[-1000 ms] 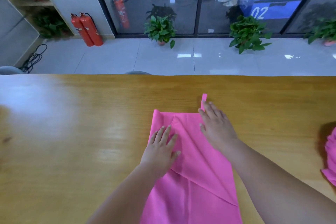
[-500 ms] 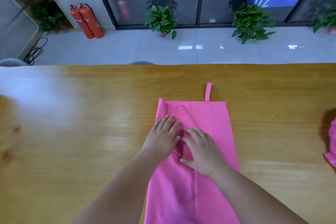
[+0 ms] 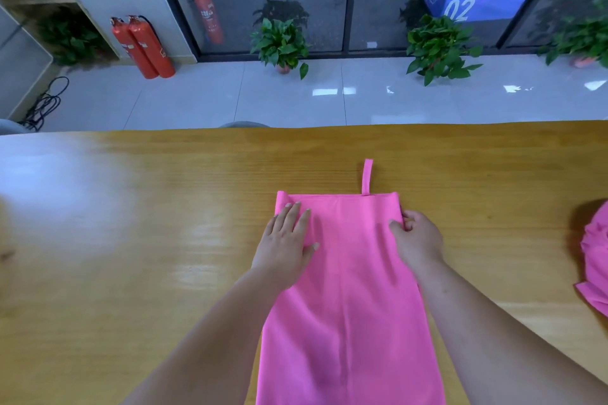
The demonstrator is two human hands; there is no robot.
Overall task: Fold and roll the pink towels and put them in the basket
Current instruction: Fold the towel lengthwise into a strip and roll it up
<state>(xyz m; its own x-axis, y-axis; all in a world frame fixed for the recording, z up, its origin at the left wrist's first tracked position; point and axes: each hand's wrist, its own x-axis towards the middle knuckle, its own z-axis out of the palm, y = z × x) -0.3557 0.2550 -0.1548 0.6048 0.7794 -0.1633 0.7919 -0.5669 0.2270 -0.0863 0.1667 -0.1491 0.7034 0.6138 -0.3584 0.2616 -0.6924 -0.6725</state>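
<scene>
A pink towel (image 3: 348, 289) lies flat on the wooden desk (image 3: 131, 256), folded into a long strip that runs from the near edge of the view away toward the far side. Its far end is a straight edge, and a narrow hanging loop (image 3: 367, 176) sticks out from that edge onto the bare wood, right of the strip's middle.

The left hand (image 3: 284, 245) rests palm down on the far left part of the towel. Its fingers (image 3: 292, 217) are stretched out flat and close together, reaching almost to the far edge; they press on the cloth and grip nothing, with the thumb spread toward the middle of the strip.

The right hand (image 3: 416, 237) sits at the towel's right edge, near the far corner. Its fingers (image 3: 408, 222) are curled in and pinched on the edge of the cloth, thumb on top of the fabric and the others tucked at the side. Both forearms come in from the near side, one along each side of the strip.

At the right margin of the view, well apart from the strip, a second pink towel (image 3: 595, 260) lies bunched on the desk, partly cut off by the frame.

Beyond the desk, on the tiled floor, stand two red fire extinguishers (image 3: 143, 48) on the left and potted plants (image 3: 281, 43) along a glass wall.
</scene>
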